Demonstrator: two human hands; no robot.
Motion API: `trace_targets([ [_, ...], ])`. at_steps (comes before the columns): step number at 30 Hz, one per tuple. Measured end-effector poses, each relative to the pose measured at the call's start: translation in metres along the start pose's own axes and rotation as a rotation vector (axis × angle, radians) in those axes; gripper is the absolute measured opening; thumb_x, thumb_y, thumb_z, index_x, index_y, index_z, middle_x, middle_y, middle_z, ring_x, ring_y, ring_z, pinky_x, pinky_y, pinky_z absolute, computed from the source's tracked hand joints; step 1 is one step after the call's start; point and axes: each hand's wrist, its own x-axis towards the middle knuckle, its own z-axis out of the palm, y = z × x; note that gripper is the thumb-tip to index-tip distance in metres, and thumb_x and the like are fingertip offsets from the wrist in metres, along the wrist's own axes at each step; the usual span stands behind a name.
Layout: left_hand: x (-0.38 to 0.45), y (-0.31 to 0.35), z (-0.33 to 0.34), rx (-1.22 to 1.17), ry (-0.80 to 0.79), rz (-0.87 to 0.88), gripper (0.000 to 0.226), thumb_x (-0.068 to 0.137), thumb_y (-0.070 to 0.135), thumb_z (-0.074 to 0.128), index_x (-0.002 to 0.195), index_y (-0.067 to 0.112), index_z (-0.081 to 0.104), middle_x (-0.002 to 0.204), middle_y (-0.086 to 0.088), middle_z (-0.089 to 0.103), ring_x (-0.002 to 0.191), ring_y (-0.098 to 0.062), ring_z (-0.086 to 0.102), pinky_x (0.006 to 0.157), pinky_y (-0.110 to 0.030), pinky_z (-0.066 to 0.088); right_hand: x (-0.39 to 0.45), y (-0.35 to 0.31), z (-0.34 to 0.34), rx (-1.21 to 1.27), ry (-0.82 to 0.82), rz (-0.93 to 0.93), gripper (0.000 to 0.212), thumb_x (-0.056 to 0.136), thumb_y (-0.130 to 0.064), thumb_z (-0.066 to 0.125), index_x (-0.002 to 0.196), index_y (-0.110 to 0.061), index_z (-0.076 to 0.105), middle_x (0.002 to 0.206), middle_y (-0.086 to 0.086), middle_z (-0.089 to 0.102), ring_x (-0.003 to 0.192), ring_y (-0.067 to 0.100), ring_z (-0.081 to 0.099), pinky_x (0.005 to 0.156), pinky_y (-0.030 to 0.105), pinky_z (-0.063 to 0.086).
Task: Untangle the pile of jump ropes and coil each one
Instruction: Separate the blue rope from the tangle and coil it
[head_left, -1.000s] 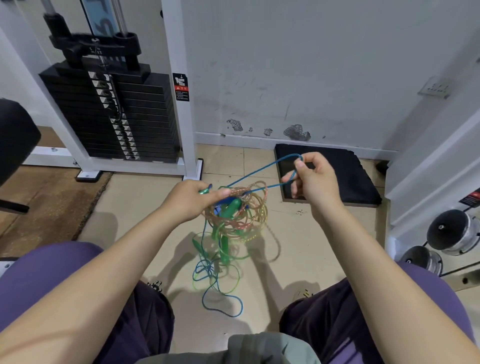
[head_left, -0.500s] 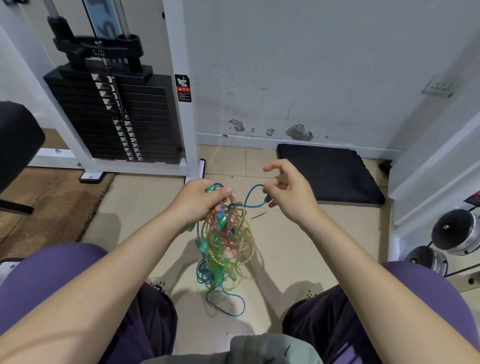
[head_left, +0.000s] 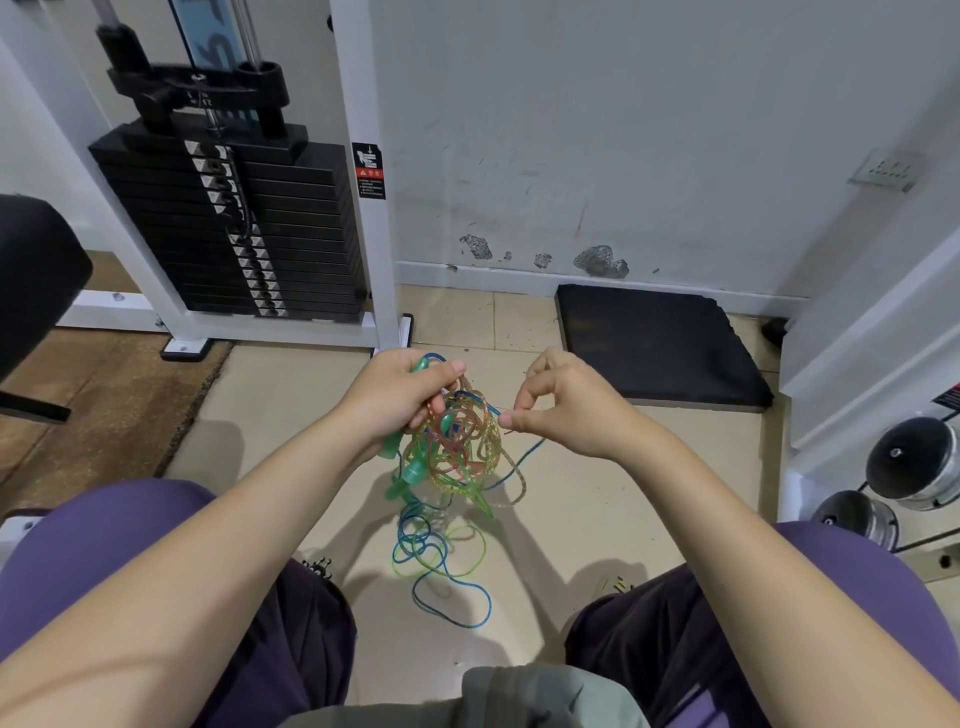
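At the centre of the frame, the left hand (head_left: 400, 395) is gripping the top of a tangled ball of clear orange, green and blue plastic jump ropes (head_left: 457, 452), fingers curled round a green handle, while loose blue and green loops (head_left: 436, 561) are trailing below onto the beige tiled floor (head_left: 291, 395). Just right of the ball, the right hand (head_left: 561, 410) is pinching a thin strand at its edge between thumb and forefinger. Untangling is looking barely begun, with 0 ropes coiled. The next move is probably calling for drawing that 1 strand outward gently, since yanking could be tightening the knot
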Motion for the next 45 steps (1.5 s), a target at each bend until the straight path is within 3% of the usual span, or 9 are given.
trace_targets([
  [2,-0.001,0.001,0.001,-0.016,-0.017,0.006,0.028,0.094,0.027,0.066,0.072,0.011,0.060,0.051,-0.001,0.057,0.032,-0.008,0.034,0.037,-0.017,0.027,0.000,-0.001,0.000,0.013,0.008,-0.015,0.006,0.083,-0.017,0.077,0.083,-0.013,0.072,0.096,0.002,0.058,0.089,0.012,0.055,0.081,0.024,0.040],
  [5,-0.003,0.002,0.002,-0.058,-0.071,0.007,0.032,0.094,0.024,0.066,0.063,0.018,0.062,0.053,-0.002,0.058,0.033,-0.009,0.034,0.038,-0.018,0.027,-0.001,-0.006,0.004,0.321,-0.079,0.072,0.020,0.085,0.006,0.056,0.094,-0.012,0.058,0.083,0.004,0.065,0.072,0.013,0.060,0.078,0.033,0.049],
  [14,-0.010,0.007,0.005,-0.051,-0.151,0.031,0.043,0.096,0.019,0.063,0.054,0.023,0.065,0.050,0.002,0.057,0.034,-0.007,0.035,0.039,-0.019,0.028,0.000,-0.004,0.015,0.518,-0.136,0.123,0.021,0.088,-0.008,0.070,0.093,-0.017,0.052,0.077,0.001,0.063,0.074,0.014,0.055,0.073,0.030,0.044],
  [18,-0.007,0.004,0.004,-0.026,-0.089,0.015,0.041,0.095,0.020,0.065,0.055,0.026,0.066,0.056,-0.002,0.059,0.035,-0.009,0.035,0.041,-0.021,0.027,0.002,-0.004,0.012,0.438,-0.109,0.117,0.024,0.083,-0.012,0.076,0.089,-0.017,0.054,0.077,0.007,0.052,0.072,0.020,0.047,0.069,0.033,0.038],
  [23,-0.002,-0.002,-0.005,0.128,0.072,-0.038,0.032,0.089,0.027,0.072,0.058,0.023,0.067,0.050,0.002,0.055,0.036,-0.011,0.037,0.038,-0.018,0.027,0.004,0.000,0.000,0.248,-0.014,0.194,0.028,0.076,-0.025,0.084,0.086,-0.014,0.060,0.063,-0.004,0.049,0.054,0.008,0.040,0.046,0.017,0.029],
  [30,0.007,-0.008,-0.015,0.285,0.329,-0.043,0.037,0.092,0.036,0.069,0.061,0.016,0.067,0.042,0.007,0.055,0.030,-0.002,0.037,0.039,-0.021,0.031,0.001,0.012,-0.023,0.278,0.133,0.227,0.018,0.075,-0.021,0.085,0.074,-0.016,0.067,0.056,-0.005,0.044,0.041,0.003,0.035,0.044,0.015,0.025],
  [36,-0.001,-0.008,-0.013,0.240,-0.013,-0.108,0.032,0.088,0.038,0.073,0.068,0.013,0.070,0.050,0.004,0.063,0.036,-0.012,0.031,0.035,-0.016,0.023,-0.001,0.006,-0.017,0.333,0.119,0.181,0.024,0.073,-0.029,0.086,0.069,-0.015,0.067,0.056,-0.003,0.041,0.048,0.006,0.030,0.048,0.020,0.025],
  [42,0.001,-0.006,-0.006,0.361,0.227,0.099,0.022,0.067,0.040,0.090,0.076,0.027,0.074,0.076,0.011,0.071,0.073,-0.005,0.061,0.069,-0.024,0.046,-0.002,-0.001,-0.007,0.375,0.015,0.070,0.012,0.083,-0.018,0.076,0.079,-0.014,0.066,0.066,0.003,0.051,0.061,0.012,0.041,0.060,0.027,0.032],
  [45,-0.005,0.000,0.002,0.431,-0.038,0.247,0.034,0.070,0.028,0.089,0.101,0.030,0.076,0.105,0.009,0.070,0.104,-0.004,0.062,0.094,-0.024,0.046,-0.003,-0.003,-0.005,0.486,-0.080,-0.065,0.008,0.092,-0.006,0.065,0.088,-0.011,0.059,0.080,0.005,0.054,0.075,0.015,0.047,0.070,0.031,0.038],
])
